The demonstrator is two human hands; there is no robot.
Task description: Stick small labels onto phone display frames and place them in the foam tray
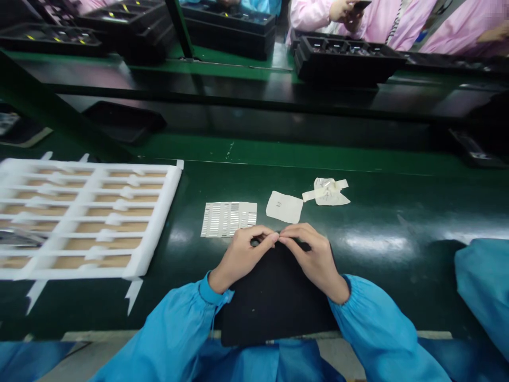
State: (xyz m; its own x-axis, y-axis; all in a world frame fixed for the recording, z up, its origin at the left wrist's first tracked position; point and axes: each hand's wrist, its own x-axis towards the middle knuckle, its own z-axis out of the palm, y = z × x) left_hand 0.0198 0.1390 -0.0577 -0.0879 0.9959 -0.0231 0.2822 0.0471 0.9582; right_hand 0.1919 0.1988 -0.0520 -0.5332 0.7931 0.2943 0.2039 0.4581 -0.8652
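My left hand and my right hand meet fingertip to fingertip above the far end of a black mat. Both are closed in a pinch, thumb against forefinger. Whatever lies between the fingertips is too small to make out. Just beyond my left hand is a pale sheet with rows of shiny silver strips, its lower right part covered by the hand. A white paper piece with a small dark mark lies past the fingertips. Farther right sits a crumpled white paper with tape strips across it.
On the left stands a white slotted foam tray with metallic parts in one slot. A green post slants behind it. Black bins line the raised shelf, where people in pink work. A blue sleeve is at the right edge.
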